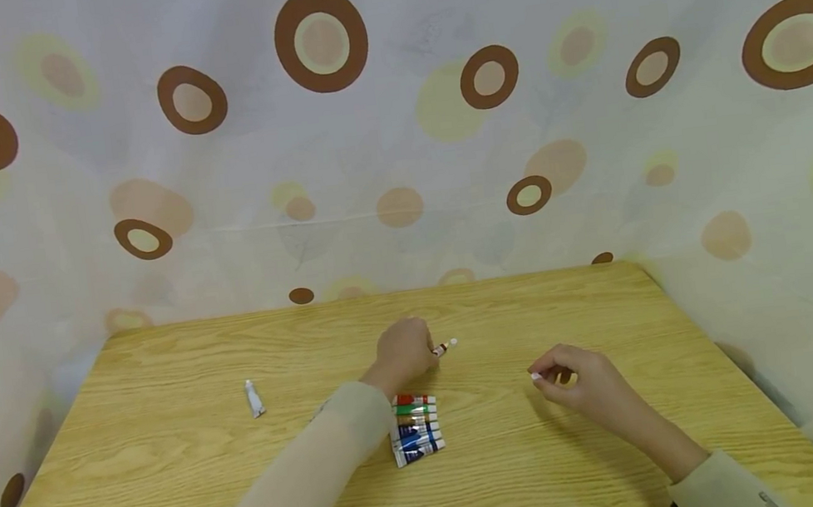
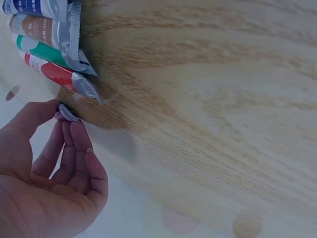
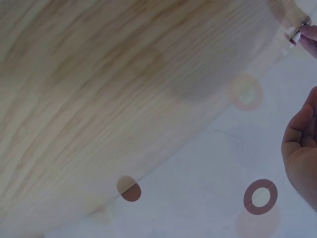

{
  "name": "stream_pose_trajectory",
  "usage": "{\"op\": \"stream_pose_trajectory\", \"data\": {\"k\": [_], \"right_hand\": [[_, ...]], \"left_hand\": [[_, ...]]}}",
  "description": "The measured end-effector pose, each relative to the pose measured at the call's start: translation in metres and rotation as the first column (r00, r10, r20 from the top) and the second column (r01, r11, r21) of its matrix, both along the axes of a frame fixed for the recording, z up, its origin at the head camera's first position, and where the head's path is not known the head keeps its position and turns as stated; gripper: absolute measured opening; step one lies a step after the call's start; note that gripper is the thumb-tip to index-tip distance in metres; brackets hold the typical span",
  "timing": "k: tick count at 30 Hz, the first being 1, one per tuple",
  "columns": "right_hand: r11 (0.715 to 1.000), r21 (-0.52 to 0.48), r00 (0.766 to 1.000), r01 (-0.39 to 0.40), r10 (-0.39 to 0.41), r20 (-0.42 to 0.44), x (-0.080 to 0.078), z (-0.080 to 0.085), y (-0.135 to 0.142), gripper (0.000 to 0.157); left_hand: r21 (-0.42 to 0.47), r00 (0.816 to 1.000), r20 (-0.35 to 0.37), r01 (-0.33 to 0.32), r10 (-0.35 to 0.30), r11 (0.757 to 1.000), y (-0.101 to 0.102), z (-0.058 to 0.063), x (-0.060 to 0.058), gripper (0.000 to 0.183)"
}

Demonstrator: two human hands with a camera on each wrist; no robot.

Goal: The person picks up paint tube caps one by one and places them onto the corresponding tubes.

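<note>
My left hand [image 1: 406, 349] pinches a small paint tube [image 1: 441, 350] with a dark red label, just beyond a row of tubes. Its pale tip points away to the right. In the left wrist view the thumb and fingertips hold the tube's silver crimped end [image 2: 68, 113]. My right hand [image 1: 579, 378], over the table's right half, pinches a small white piece [image 1: 536, 376] between thumb and fingertips; what it is I cannot tell. Beneath my left sleeve lie a red tube [image 1: 414, 401], a green tube [image 1: 417, 409], a brown tube [image 2: 37, 29] and several blue tubes [image 1: 420, 451], side by side.
A white tube [image 1: 254, 399] lies apart on the left of the wooden table [image 1: 176, 480]. Behind the table and along its sides hangs a pale curtain [image 1: 393, 138] with brown, yellow and peach circles.
</note>
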State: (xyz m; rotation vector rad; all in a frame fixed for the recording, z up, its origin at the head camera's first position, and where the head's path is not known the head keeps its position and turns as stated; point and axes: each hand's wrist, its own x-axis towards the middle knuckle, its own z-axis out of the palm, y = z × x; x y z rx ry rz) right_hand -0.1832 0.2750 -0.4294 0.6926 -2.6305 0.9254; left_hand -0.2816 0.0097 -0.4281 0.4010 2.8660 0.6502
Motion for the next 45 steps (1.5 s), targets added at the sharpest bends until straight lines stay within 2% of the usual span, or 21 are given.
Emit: {"op": "stream_pose_trajectory", "data": {"k": [5, 11, 16, 23, 28, 36, 39, 45], "right_hand": [[1.0, 0.0, 1.0, -0.002, 0.002, -0.017, -0.003, -0.001, 0.0, 0.013], [1.0, -0.015, 0.999, 0.004, -0.004, -0.052, -0.005, 0.002, -0.002, 0.015], [1.0, -0.012, 0.999, 0.02, -0.02, -0.037, -0.005, 0.004, -0.003, 0.012], [1.0, -0.012, 0.999, 0.024, -0.024, -0.038, -0.007, 0.004, -0.006, 0.015], [1.0, -0.002, 0.999, 0.029, -0.03, -0.039, -0.011, 0.002, -0.007, 0.016], [0.999, -0.036, 0.998, 0.039, -0.041, -0.05, -0.009, 0.005, -0.015, 0.018], [0.998, -0.054, 0.997, 0.026, -0.03, -0.074, -0.007, 0.008, -0.02, 0.018], [0.995, -0.095, 0.994, -0.026, 0.016, -0.107, -0.008, 0.011, -0.027, 0.02]], "left_hand": [[-0.007, 1.0, -0.011, 0.006, -0.006, 1.0, -0.001, -0.001, -0.001, 0.01], [0.004, 0.996, -0.067, 0.066, -0.066, 0.998, -0.001, 0.003, 0.0, 0.014], [-0.002, 0.987, -0.116, 0.111, -0.111, 0.994, -0.002, 0.009, 0.005, 0.015], [0.035, 0.984, -0.122, 0.135, -0.13, 0.99, -0.005, 0.015, 0.009, 0.013], [0.053, 0.974, -0.153, 0.176, -0.166, 0.983, -0.01, 0.017, 0.011, 0.01], [0.019, 0.948, -0.224, 0.234, -0.224, 0.972, -0.016, 0.023, 0.021, 0.009], [-0.003, 0.926, -0.271, 0.271, -0.262, 0.963, -0.018, 0.026, 0.025, 0.005], [-0.02, 0.875, -0.365, 0.334, -0.318, 0.942, -0.022, 0.037, 0.037, 0.01]]}}
